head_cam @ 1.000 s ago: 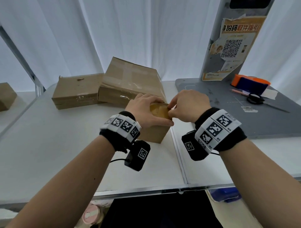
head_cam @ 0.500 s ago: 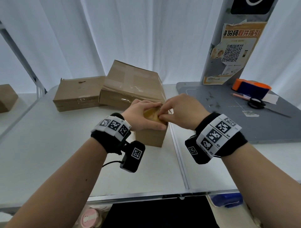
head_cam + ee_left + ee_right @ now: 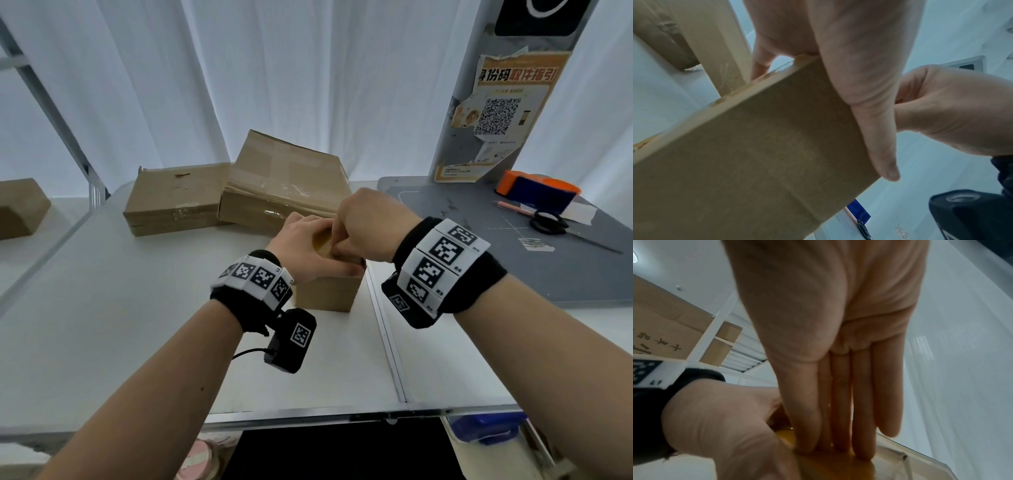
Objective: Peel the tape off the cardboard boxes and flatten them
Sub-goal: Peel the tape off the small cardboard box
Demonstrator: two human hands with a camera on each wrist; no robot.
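A: Near table (image 3: 102, 308) edge?
B: Small box (image 3: 329, 294); left hand (image 3: 301, 246) clasps its top, right hand (image 3: 366, 226) fingertips (image 3: 840, 443) press yellowish tape (image 3: 322, 241). Pinch hidden.
A: Beyond?
B: Two taped boxes (image 3: 284, 185), partly occluded.

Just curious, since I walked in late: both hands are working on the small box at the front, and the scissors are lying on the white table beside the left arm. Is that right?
Not quite. Both hands, left hand and right hand, are on the small box, but the scissors lie on the grey mat to the right, beyond the right arm. The head view shows it.
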